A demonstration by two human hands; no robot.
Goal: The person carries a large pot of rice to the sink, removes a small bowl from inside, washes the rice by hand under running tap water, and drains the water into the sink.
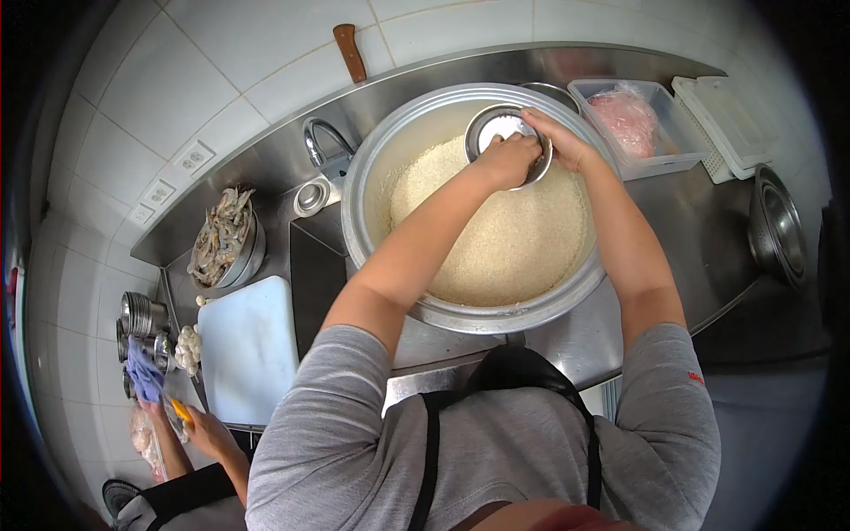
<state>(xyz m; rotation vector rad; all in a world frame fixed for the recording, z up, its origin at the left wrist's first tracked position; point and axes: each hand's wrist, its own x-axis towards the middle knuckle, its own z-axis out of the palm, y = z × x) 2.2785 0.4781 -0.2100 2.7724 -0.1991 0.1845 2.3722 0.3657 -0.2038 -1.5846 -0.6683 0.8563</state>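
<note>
A small metal bowl (473,134) with white powder (498,126) in it is tilted over a large aluminium pot (359,208) of pale uncooked rice (505,248). My right hand (562,142) grips the bowl's far right rim, its fingers closed around the edge. Inside the bowl, my left hand (511,163) has its fingers curled together at the powder; the fingertips are partly hidden.
Left of the pot are a faucet (323,142), a bowl of raw shrimp (221,234) and a pale cutting board (248,350). Another person's hand (208,434) holds a yellow-handled tool nearby. At right are a plastic container (664,164) and metal bowls (776,226).
</note>
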